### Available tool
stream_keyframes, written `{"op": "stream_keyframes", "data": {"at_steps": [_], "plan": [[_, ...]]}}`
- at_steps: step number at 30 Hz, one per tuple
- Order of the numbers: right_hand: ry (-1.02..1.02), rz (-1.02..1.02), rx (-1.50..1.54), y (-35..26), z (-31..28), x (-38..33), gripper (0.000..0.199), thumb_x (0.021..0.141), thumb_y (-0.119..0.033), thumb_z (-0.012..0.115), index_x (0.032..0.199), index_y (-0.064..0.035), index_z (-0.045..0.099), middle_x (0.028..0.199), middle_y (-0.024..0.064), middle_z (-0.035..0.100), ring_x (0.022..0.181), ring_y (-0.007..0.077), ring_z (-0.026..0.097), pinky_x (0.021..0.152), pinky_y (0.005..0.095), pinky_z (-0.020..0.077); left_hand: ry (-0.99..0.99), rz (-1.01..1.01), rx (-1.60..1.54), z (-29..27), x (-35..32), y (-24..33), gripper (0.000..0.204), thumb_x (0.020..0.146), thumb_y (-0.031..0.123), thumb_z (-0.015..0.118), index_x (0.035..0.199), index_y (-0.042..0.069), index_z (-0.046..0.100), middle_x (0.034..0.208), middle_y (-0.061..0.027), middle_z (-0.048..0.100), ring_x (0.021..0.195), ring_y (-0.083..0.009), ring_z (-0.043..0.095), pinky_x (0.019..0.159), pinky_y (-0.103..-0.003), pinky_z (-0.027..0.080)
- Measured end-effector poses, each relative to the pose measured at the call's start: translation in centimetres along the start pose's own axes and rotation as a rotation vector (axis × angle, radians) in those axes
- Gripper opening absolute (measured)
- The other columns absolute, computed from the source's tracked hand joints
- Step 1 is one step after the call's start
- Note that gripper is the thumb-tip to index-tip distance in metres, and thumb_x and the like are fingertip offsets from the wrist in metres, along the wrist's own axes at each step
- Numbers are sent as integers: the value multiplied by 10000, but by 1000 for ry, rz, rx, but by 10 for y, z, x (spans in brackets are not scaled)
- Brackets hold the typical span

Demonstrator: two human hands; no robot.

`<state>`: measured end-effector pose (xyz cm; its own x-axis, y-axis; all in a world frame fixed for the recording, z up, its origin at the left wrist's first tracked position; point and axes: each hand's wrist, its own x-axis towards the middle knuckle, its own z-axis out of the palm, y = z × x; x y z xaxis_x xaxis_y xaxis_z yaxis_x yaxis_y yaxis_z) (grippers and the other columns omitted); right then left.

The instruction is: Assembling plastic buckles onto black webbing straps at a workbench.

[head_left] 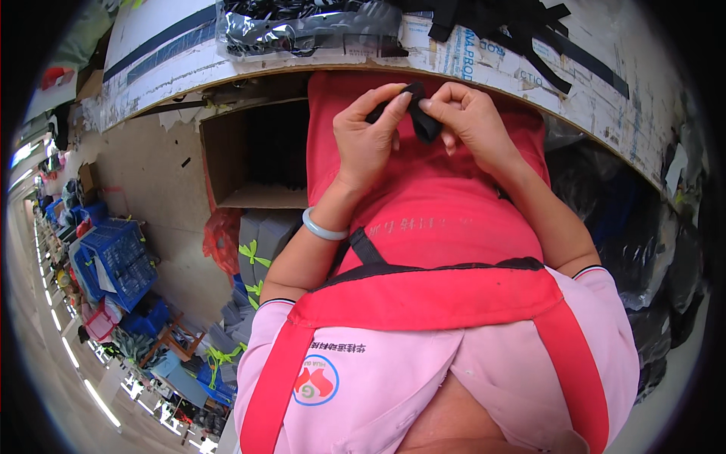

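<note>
Black fabric piece [425, 127], one: held over the red apron [431, 189], near the edge of the table [180, 79]. Grip: closed on it by left hand [368, 135] and right hand [473, 125], seemingly so that it is steadied from both sides. Black strips [495, 17]: laid on the table, apparently for easy reach.

From the hands [364, 140], six o'clock is free over the red apron [439, 200]. The table [605, 121] bars twelve, a plastic bag [302, 34] ten, black strips [522, 34] two; the carton [261, 198] at nine seems passable, though dark inside.
</note>
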<state>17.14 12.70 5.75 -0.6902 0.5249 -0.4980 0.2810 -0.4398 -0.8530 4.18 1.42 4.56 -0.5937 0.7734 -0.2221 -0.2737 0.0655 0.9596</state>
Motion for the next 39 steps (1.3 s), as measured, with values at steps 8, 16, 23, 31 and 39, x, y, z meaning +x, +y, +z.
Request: {"op": "stream_keyframes", "data": {"at_steps": [8,16,23,31,39], "plan": [[-29,-221,236,1,4,0,230,949,-190,590,1081,-2,591,870,58,609,706,94,623,579,222,549,-127,246,1,-11,2,-7,162,850,-54,639,984,28,678,941,-29,586,611,-49,546,459,-176,408],[-174,-24,-43,-10,-10,5,258,912,-244,649,1039,-20,658,850,16,641,639,57,577,531,195,481,-226,406,223,-17,-5,-8,194,824,-82,646,968,39,692,941,-47,579,635,-74,556,491,-192,436],[-85,-323,-141,4,-9,12,152,882,-148,673,952,-19,631,857,3,626,803,59,577,743,206,480,-216,412,177,-14,-6,-6,186,823,-86,645,960,32,687,965,-52,565,686,-90,571,514,-200,454],[-32,-334,-43,1,0,24,122,861,-78,678,939,-33,595,889,-9,611,845,63,574,792,218,478,-252,220,361,-45,-20,31,158,811,-92,627,930,1,670,909,-46,606,742,-92,550,606,-202,419],[600,-1057,-1321,-38,-71,42,339,733,54,641,1034,-101,666,999,51,640,1001,259,579,886,365,463,404,-21,289,-186,-23,20,266,921,79,609,1176,3,598,1043,-77,646,834,-145,656,558,-222,493]]}}
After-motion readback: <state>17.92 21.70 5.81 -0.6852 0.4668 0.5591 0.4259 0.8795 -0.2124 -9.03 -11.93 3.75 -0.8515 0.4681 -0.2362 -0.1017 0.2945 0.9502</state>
